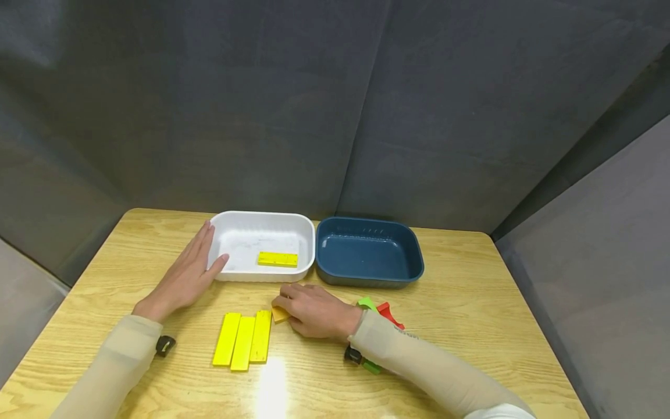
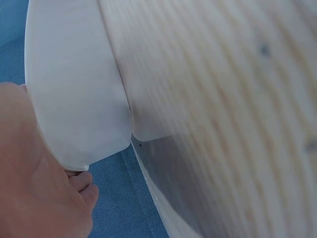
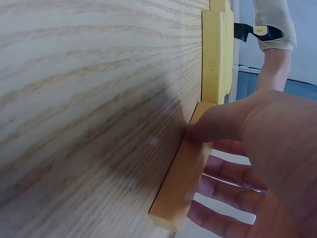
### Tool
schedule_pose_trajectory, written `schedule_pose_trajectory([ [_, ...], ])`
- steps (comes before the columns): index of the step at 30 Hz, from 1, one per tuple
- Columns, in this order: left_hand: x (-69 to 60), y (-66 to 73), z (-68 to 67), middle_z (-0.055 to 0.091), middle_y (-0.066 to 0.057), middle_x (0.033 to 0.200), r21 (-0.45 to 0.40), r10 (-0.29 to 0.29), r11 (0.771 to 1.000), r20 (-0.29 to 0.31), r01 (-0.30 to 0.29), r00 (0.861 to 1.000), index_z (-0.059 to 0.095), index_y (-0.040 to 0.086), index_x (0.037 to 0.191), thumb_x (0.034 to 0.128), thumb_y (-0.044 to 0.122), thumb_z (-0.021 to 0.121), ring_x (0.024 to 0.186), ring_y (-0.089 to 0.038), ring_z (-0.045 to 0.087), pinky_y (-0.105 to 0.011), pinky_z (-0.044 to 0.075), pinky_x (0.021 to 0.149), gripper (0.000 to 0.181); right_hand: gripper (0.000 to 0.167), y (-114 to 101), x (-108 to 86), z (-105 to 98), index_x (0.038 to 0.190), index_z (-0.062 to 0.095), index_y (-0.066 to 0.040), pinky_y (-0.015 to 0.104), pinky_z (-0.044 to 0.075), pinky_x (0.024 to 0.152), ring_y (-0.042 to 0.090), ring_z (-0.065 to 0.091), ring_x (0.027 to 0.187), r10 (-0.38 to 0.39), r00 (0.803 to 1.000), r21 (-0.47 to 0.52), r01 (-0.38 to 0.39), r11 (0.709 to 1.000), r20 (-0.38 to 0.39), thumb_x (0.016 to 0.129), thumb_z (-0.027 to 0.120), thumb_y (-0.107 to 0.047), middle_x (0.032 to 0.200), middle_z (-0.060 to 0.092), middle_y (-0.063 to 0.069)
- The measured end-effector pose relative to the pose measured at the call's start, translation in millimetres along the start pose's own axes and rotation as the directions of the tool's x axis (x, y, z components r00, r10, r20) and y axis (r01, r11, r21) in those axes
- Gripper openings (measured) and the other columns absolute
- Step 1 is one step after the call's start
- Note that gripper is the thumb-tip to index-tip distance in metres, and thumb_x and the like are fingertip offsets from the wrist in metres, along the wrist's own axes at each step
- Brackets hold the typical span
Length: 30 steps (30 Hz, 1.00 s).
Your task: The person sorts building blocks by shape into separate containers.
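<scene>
My right hand (image 1: 316, 311) pinches an orange block (image 1: 280, 315) between thumb and fingers. In the right wrist view the block (image 3: 181, 178) lies against the wooden table, its near end uncovered. Just left of it, three long yellow blocks (image 1: 242, 343) lie side by side; one (image 3: 213, 54) shows past the thumb. My left hand (image 1: 183, 276) rests with straight fingers at the left rim of a white tub (image 1: 262, 277). Its palm (image 2: 44, 183) shows beside the tub's outer wall (image 2: 79, 84). One yellow block (image 1: 278, 259) lies inside that tub.
A dark blue tub (image 1: 369, 281) stands right beside the white one. Under and behind the right forearm, a light green piece (image 1: 366, 303), a red curved piece (image 1: 389, 315) and a darker green piece (image 1: 372, 366) are partly hidden. Grey curtains (image 1: 262, 116) rise behind the wooden table (image 1: 471, 326).
</scene>
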<state>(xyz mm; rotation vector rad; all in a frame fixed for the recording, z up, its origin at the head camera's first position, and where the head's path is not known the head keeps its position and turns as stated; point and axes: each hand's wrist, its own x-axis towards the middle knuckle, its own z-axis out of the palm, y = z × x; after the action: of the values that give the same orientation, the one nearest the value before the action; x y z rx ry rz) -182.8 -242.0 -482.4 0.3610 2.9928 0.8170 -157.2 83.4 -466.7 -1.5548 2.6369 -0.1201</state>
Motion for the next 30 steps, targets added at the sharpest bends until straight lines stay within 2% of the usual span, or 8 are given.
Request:
schedule_pose_trajectory([
  [10,0.0,0.3,0.7,-0.016,-0.006,0.18,-0.007,0.005,1.0,-0.007,-0.005,1.0,-0.006,0.008,0.172,0.1131,0.054,0.041,0.165,-0.042,0.002,-0.066,0.012,0.13,0.088,0.033,-1.1,-1.0,0.2,0.133,0.068,-0.014,0.029,0.055,0.084,0.014,0.059,0.098,0.003,1.0,0.002,-0.003,1.0,0.0,0.101,0.071,-0.016,0.111,0.059,-0.002],
  [30,0.4,-0.5,-0.3,-0.018,-0.003,0.179,-0.002,0.002,1.0,-0.001,-0.002,1.0,-0.008,0.009,0.172,0.1134,0.052,0.042,0.166,-0.04,0.0,-0.066,0.011,0.13,0.088,0.032,-0.9,-3.2,-1.9,0.131,0.069,-0.014,0.029,0.054,0.082,0.012,0.059,0.094,0.016,1.0,0.021,-0.016,1.0,0.013,0.1,0.074,-0.016,0.107,0.059,-0.003],
])
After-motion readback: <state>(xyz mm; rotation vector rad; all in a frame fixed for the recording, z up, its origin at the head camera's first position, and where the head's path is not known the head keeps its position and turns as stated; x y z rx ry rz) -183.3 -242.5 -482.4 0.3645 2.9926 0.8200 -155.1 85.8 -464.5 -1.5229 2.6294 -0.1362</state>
